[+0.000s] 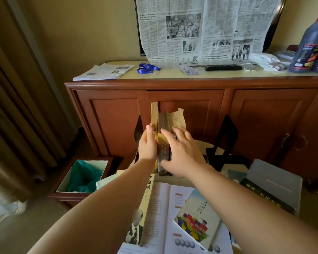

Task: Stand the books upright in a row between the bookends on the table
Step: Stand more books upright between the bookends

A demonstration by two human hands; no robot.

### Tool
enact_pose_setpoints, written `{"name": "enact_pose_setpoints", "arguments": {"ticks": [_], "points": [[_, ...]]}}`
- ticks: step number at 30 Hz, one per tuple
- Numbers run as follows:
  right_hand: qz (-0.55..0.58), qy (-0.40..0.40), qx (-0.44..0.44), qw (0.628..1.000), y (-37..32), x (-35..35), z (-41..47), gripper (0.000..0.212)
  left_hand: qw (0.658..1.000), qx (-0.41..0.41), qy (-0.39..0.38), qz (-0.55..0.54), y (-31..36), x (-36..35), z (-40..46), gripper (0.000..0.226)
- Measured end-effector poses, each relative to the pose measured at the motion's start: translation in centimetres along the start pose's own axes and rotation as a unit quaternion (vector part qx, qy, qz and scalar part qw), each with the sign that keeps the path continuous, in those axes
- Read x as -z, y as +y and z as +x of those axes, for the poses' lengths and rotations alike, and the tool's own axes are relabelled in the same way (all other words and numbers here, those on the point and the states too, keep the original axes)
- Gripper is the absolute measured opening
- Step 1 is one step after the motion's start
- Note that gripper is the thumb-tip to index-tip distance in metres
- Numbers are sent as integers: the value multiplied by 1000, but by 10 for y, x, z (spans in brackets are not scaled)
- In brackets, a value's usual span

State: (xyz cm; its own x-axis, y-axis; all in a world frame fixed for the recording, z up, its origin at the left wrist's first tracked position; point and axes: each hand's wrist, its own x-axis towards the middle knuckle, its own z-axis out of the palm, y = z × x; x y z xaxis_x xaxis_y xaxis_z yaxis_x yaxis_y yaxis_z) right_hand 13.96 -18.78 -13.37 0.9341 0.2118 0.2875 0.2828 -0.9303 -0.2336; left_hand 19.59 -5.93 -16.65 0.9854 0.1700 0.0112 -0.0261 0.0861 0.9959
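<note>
Left hand [146, 145] flat against the left face of the upright books [162, 142], fingers straight and together, thumb on the near edge. Right hand [182, 153] on the right side of the same books, fingers spread wide and nearly straight across the top edges, thumb low against the dark spine. Books upright, pressed between the two palms, on the table [174, 177]. Left bookend [138, 131], black, just beyond the left fingers; right bookend [226, 142], black, well to the right of the right fingers, apart from the books. Nearer than the wrists: loose books [197, 219] flat on the table, one open. Left of the left forearm: bin with green liner [84, 177]. Beyond the fingertips: wooden cabinet [191, 114], with newspaper [204, 28] and dark bottles [310, 44] on top.
</note>
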Motion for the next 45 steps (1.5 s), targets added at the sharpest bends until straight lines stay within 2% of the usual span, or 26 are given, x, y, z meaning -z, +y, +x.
{"name": "enact_pose_setpoints", "arguments": {"ticks": [3, 7, 9, 12, 16, 19, 21, 22, 24, 26, 27, 29, 30, 35, 39, 42, 45], "points": [[-37, 7, -23, 999, 2, 2, 1, 112, 999, -3, -27, 29, 0, 3, 1, 73], [-46, 2, -38, 998, 3, 7, 5, 110, 993, -13, -79, 88, 9, 10, -4, 65], [-46, -3, -47, 998, 1, 9, 7, 107, 989, 9, -102, 110, 13, 11, -3, 61], [-53, -3, -57, 997, -3, 9, 8, 106, 985, 61, -121, 107, 14, 14, -4, 73], [-58, -8, -57, 997, -6, 9, 6, 108, 972, 57, -145, 178, 13, 38, -22, 50], [-68, -11, -59, 996, -7, 10, 6, 108, 932, 23, -155, 327, -1, 72, -38, 39], [-71, -11, -60, 996, -8, 10, 5, 108, 886, 11, -115, 448, -12, 97, -47, 34], [-73, -11, -61, 995, -9, 10, 5, 108, 852, 25, -81, 516, -18, 108, -50, 46], [-74, -15, -62, 995, -10, 10, 4, 109, 783, 108, -32, 611, -26, 126, -55, 83], [-73, -21, -66, 995, -12, 11, 3, 110, 743, 180, -41, 643, -36, 139, -52, 107], [-71, -25, -69, 995, -12, 12, 3, 111, 738, 190, -53, 645, -40, 144, -49, 111], [-67, -34, -72, 995, -14, 14, 3, 111, 748, 196, -63, 631, -38, 147, -44, 105], [-65, -40, -74, 994, -15, 16, 4, 111, 759, 204, -61, 615, -36, 147, -42, 95], [-58, -59, -71, 994, -19, 20, 3, 111, 848, 254, -84, 457, -15, 136, -45, 53], [-61, -63, -71, 994, -19, 22, 2, 111, 899, 203, -97, 376, 12, 128, -44, 28], [-62, -65, -73, 993, -19, 23, 3, 113, 913, 149, -99, 366, 47, 126, -46, 23], [-53, -69, -76, 993, -21, 24, 2, 114, 935, 74, -57, 343, 82, 126, -46, 21]]}}
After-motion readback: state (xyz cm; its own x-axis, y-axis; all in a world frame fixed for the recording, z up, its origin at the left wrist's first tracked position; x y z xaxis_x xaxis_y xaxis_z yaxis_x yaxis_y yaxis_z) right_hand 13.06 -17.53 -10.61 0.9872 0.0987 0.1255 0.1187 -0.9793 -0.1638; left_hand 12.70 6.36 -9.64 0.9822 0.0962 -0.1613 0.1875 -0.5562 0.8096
